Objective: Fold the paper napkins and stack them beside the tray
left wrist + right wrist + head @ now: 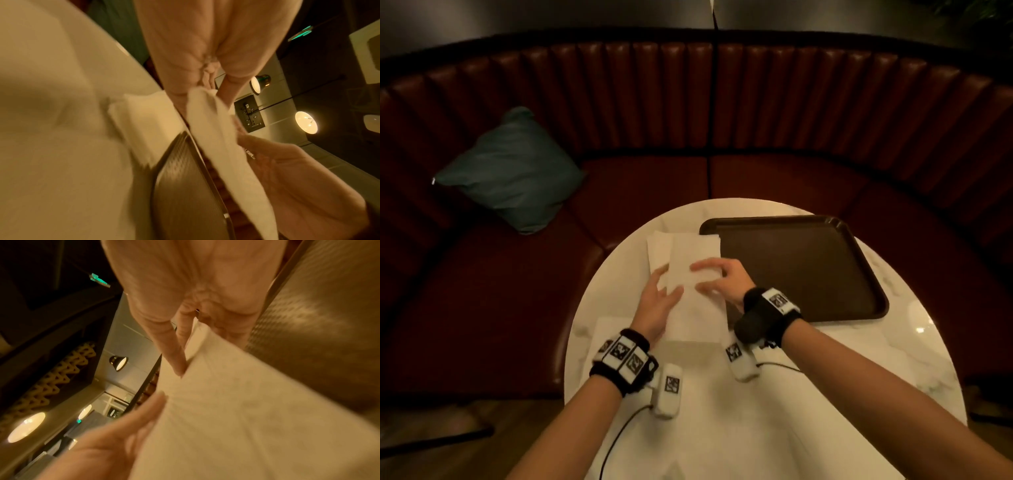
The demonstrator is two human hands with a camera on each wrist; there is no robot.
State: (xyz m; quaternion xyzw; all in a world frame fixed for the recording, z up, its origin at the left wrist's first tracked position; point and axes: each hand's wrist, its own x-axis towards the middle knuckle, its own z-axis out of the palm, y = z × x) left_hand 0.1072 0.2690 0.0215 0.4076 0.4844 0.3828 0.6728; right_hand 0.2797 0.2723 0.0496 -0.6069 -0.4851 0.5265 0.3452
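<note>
2 hands work over 1 round white marble table (774, 428). On it lie 1 dark brown tray (801, 267), 1 stack of white paper napkins (659, 246) just left of the tray's far end, and 1 more flat white napkin sheet (607, 329) at the near left edge, partly under the left wrist.

The napkin being folded (697, 298) is a long, pale, lightly creased strip, held above the table between the hands, left of the tray and near the stack. Its far end overlaps the stack in the head view.

The left hand (657, 301) has its fingers spread and fairly straight along the strip's left edge; the left wrist view shows the paper caught between thumb and fingers (230, 84). The right hand (717, 277) has its fingers curled over the strip's top, and in the right wrist view a finger (174, 356) presses into the sheet while the paper runs under the palm.

Behind the table curves 1 dark red ribbed leather booth bench (722, 102), with 1 teal cushion (513, 171) on its far left. Each wrist wears 1 black band with white marker blocks (626, 356), cabled.
</note>
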